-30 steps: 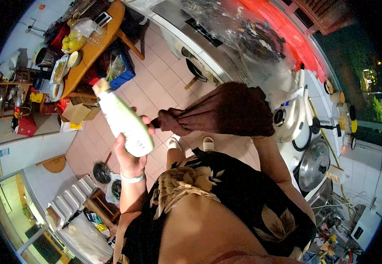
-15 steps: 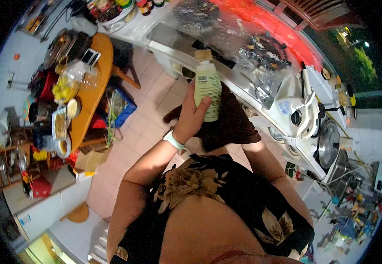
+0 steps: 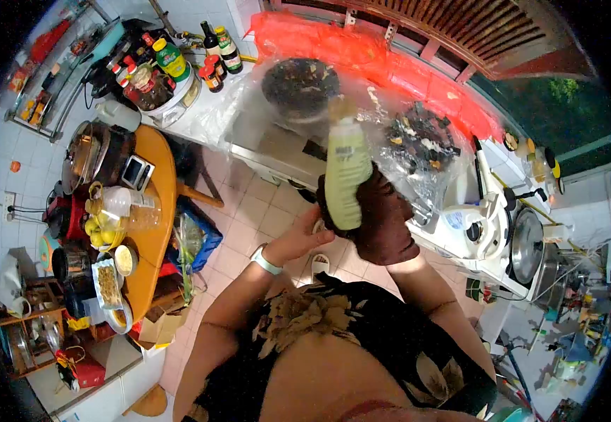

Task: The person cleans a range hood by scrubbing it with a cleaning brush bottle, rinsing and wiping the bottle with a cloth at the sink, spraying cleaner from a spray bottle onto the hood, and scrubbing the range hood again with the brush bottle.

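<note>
A pale green bottle (image 3: 347, 176) with small print on its side and a tan top stands nearly upright in front of me, slightly blurred. Dark brown cloth (image 3: 387, 218) covers my right hand (image 3: 383, 235) completely, and through it the hand grips the bottle along its right side. My left hand (image 3: 300, 243), with a pale band at the wrist, is just below and left of the bottle's base. Its thumb and fingers are apart with nothing held. Whether its fingertips touch the cloth is hard to see.
Ahead runs a counter with a plastic-covered stove (image 3: 302, 88) and red sheeting (image 3: 319, 42) behind it. Sauce bottles (image 3: 172, 60) stand at its left. A white appliance (image 3: 478, 218) and a pan lid (image 3: 527, 243) are on the right. An orange table (image 3: 161, 162) holds food at left.
My left hand has let go of the bottle and dropped lower. The bottle is now in the cloth-covered right hand. The view has tilted up, showing more of the counter.
</note>
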Tool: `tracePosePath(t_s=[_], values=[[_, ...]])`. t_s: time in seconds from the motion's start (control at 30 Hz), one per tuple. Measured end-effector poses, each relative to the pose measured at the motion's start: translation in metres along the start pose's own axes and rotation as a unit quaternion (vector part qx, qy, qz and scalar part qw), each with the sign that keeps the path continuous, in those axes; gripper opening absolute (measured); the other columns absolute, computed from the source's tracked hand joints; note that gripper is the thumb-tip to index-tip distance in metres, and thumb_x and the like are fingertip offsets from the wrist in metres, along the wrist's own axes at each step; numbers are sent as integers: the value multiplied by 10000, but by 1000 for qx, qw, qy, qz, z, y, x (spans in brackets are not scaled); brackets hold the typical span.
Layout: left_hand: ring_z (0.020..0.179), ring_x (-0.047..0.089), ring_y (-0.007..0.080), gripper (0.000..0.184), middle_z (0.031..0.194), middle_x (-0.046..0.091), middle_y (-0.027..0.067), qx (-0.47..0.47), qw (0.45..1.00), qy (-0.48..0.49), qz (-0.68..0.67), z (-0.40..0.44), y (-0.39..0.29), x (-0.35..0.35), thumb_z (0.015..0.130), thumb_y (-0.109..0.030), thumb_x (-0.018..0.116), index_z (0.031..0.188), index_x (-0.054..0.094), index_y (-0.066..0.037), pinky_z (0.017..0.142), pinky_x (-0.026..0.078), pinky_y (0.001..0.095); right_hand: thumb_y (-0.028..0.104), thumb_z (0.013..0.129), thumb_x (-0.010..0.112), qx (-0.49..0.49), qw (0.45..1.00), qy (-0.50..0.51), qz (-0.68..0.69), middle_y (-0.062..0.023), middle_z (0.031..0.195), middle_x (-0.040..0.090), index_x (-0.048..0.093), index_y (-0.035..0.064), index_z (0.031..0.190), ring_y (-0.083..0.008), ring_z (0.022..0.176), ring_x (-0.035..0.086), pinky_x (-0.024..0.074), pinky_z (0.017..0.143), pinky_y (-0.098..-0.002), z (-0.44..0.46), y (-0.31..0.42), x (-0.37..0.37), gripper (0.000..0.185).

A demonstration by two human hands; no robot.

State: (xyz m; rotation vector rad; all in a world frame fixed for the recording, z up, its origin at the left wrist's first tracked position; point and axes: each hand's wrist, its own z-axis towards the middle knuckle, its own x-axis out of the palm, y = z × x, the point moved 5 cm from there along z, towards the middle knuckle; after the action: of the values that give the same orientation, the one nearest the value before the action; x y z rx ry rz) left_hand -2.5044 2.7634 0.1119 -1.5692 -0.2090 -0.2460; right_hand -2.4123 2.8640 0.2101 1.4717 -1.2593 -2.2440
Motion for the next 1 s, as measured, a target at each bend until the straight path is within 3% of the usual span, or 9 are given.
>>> tracePosePath(t_s=[0.1,0.2,0.23,0.3,0.4,0.47,0.67,0.9,1.0], values=[[1321,394,233,922,1478,365,100,-14,999,9,-46,14,-9,-15,852,-349,733,1519,168,-58,1071,355,380,176,835,657,85,995,-43,9,-205,1126,608,522,-6,1194,-313,1069,608,488,886,-422,31,30,-34,425],[815,591,127,603,1111,590,49,-72,990,29,-121,35,-33,-34,894,-235,673,1379,360,-61,655,509,269,174,869,616,32,982,-84,-169,-233,1121,612,530,-9,1183,-331,1062,618,489,884,-448,68,47,-35,373],[815,591,127,603,1111,590,49,-74,989,37,-120,43,-41,-43,894,-235,673,1379,360,-61,655,509,269,259,931,523,70,986,-118,93,-161,1090,619,509,22,1233,-264,977,622,501,844,-396,90,32,-28,384],[762,603,153,528,1065,605,60,-8,983,-54,-176,56,-85,-69,913,-204,629,1353,379,-53,657,529,289,324,959,483,62,937,-154,306,-112,1053,627,508,51,1244,-230,905,630,513,802,-367,124,24,-24,395],[933,601,168,544,1238,554,74,7,983,-34,-181,66,-123,-111,937,-146,550,1422,315,-71,740,541,318,359,947,511,93,811,-192,544,-95,1023,642,536,76,1197,-239,882,640,520,786,-372,167,27,-21,378],[1126,546,169,611,1368,473,59,6,983,-29,-182,63,-137,-139,936,-104,523,1480,245,-109,803,533,334,372,938,532,95,790,-197,572,-92,1000,654,555,80,1173,-244,864,640,515,788,-396,188,37,-16,376],[1143,556,187,525,1353,506,47,-20,972,7,-234,87,-137,-200,956,-118,492,1452,322,-138,826,530,368,362,960,498,124,742,-180,634,-82,973,662,574,99,1146,-236,848,638,516,735,-377,269,15,19,331],[1183,531,209,476,1362,501,63,62,968,-2,-243,149,-190,-226,967,-152,445,1433,358,-112,894,496,423,331,904,560,47,846,-258,464,-55,922,664,616,124,1082,-202,767,617,478,672,-347,343,39,-47,279],[1199,527,223,511,1368,494,72,76,961,-49,-263,160,-203,-238,946,-197,453,1435,349,-91,932,482,435,309,906,556,3,838,-255,483,-63,932,668,612,104,1090,-204,781,628,484,694,-353,379,38,-61,280]])
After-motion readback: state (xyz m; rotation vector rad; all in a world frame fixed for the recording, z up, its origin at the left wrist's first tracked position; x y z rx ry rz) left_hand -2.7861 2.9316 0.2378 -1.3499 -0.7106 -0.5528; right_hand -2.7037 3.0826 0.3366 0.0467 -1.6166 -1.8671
